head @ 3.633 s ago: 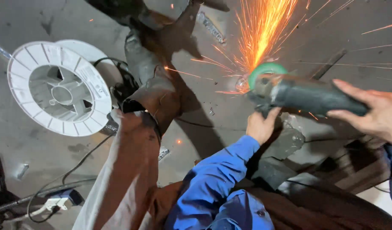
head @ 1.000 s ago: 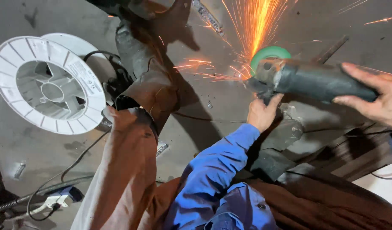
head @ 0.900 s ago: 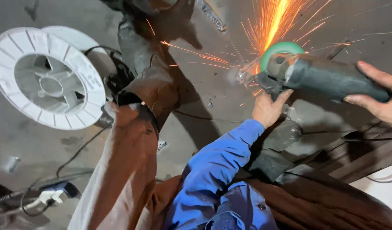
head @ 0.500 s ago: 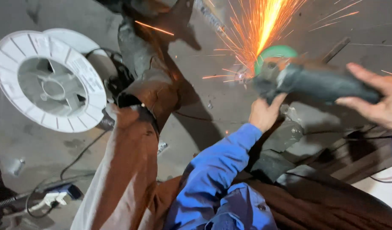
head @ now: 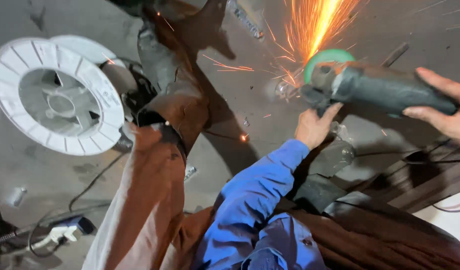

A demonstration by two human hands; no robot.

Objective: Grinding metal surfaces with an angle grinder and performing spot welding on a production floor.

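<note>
Orange sparks fly up and away from the green disc of a dark grinder, which is held low over the grey concrete floor at the upper right of the view. The right hand wraps the rear of the grinder's body, fingers curled over the top. The left hand, coming out of a blue sleeve, is pressed up under the head of the tool, fingers closed against it. What the disc is cutting is a small pale metal piece at its edge, too blurred to tell apart.

To grind well here, I judge both hands should keep a firm grip, the disc held at a steady shallow tilt, and the spark stream sent away from the body and the cables.

A brown apron or trouser leg and a dark boot lie left of the tool. Beyond them sits a white plastic wire spool, its hub open and showing no wire. A white plug strip with cable lies at the lower left.
</note>
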